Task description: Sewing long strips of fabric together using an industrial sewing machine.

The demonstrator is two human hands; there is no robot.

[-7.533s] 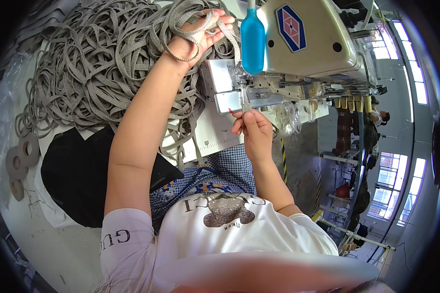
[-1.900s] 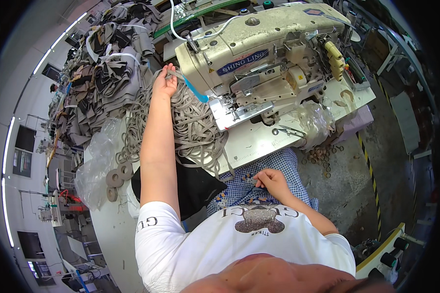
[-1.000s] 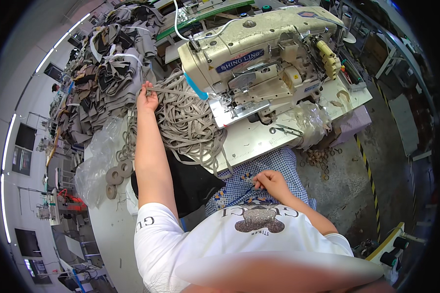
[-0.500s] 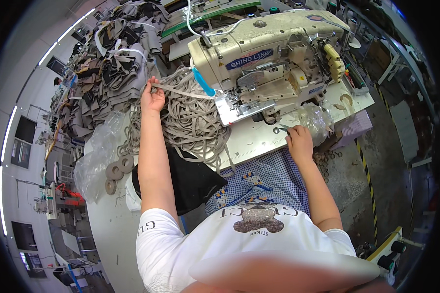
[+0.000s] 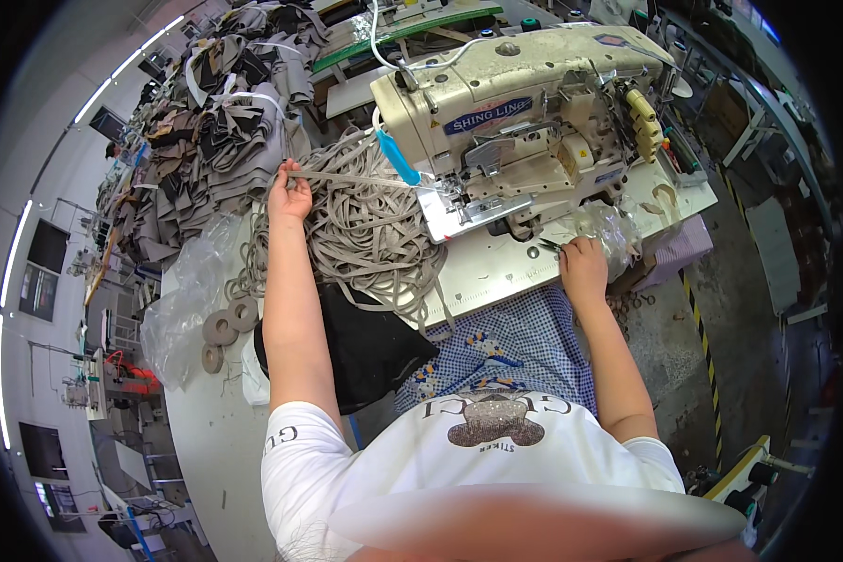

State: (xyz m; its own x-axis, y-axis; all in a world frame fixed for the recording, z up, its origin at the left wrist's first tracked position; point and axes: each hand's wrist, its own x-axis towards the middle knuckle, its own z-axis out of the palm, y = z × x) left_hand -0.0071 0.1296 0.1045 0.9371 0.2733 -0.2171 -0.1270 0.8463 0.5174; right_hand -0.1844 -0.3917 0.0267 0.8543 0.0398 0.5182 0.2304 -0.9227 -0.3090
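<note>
My left hand is raised at the left, its fingers pinched on the end of a grey fabric strip. The strip runs taut from there to the needle area of the cream sewing machine. Below it, a heaped tangle of the same grey strips covers the table left of the machine. My right hand rests at the table's front edge, closed around small dark thread snips. Their tips point left over the white tabletop; the handle is hidden in my fingers. A small round dark spot lies beside the tips.
Black cloth hangs over the near table edge. Several tape rolls and clear plastic lie at the left. Behind is a big pile of grey and black cut pieces. A plastic bag sits right of my right hand.
My left hand has come down slightly, still holding the strip. My right hand has shifted a little to the right with the snips. The machine sits slightly farther right in view.
</note>
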